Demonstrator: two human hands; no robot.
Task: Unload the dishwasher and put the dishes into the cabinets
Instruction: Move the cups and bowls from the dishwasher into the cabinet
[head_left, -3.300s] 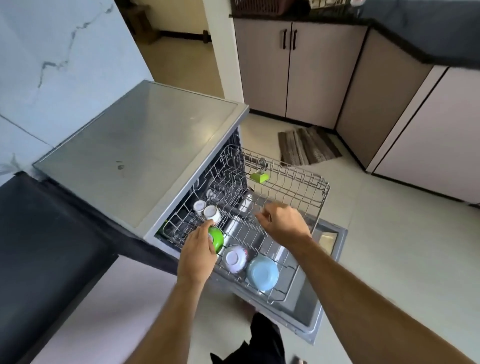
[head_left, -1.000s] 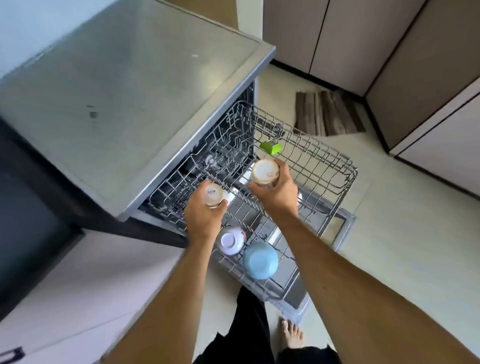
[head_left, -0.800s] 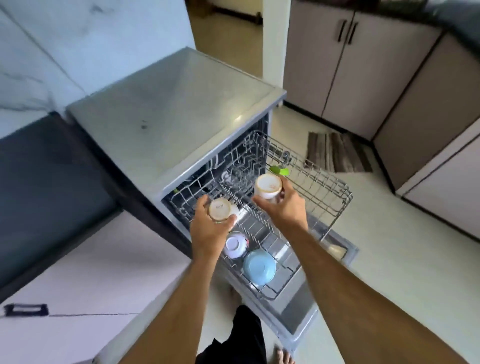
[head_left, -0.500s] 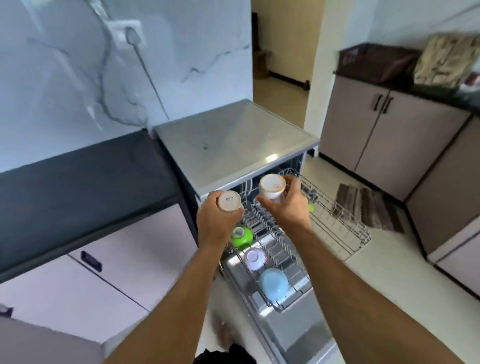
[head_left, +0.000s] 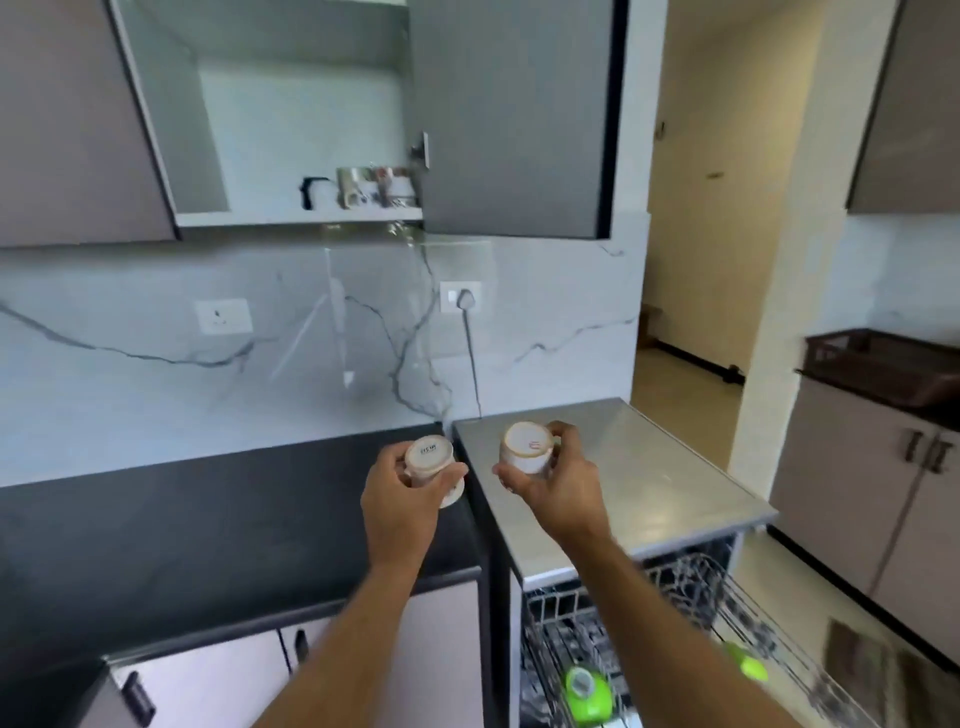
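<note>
My left hand (head_left: 400, 499) grips a small white cup (head_left: 430, 460) held bottom-up, above the black counter (head_left: 156, 519). My right hand (head_left: 558, 488) grips a second white cup (head_left: 527, 449), also bottom-up, over the steel dishwasher top (head_left: 649, 467). Overhead, a wall cabinet (head_left: 291, 104) stands with its door (head_left: 511, 114) swung open; several mugs (head_left: 363, 187) sit on its lower shelf. At the lower right the pulled-out dishwasher rack (head_left: 727, 613) holds a green cup (head_left: 587, 693).
A marble backsplash with two sockets (head_left: 223, 316) and a plugged cable (head_left: 470, 358) runs behind the counter. Base cabinets (head_left: 872, 499) and a brown basket (head_left: 883, 364) stand at the right. A doorway (head_left: 691, 260) opens beyond the dishwasher. A small green clip (head_left: 748, 667) hangs on the rack.
Both hands have lifted the two cups out of the rack to chest height. The view has tilted up from the dishwasher to the open wall cabinet.
</note>
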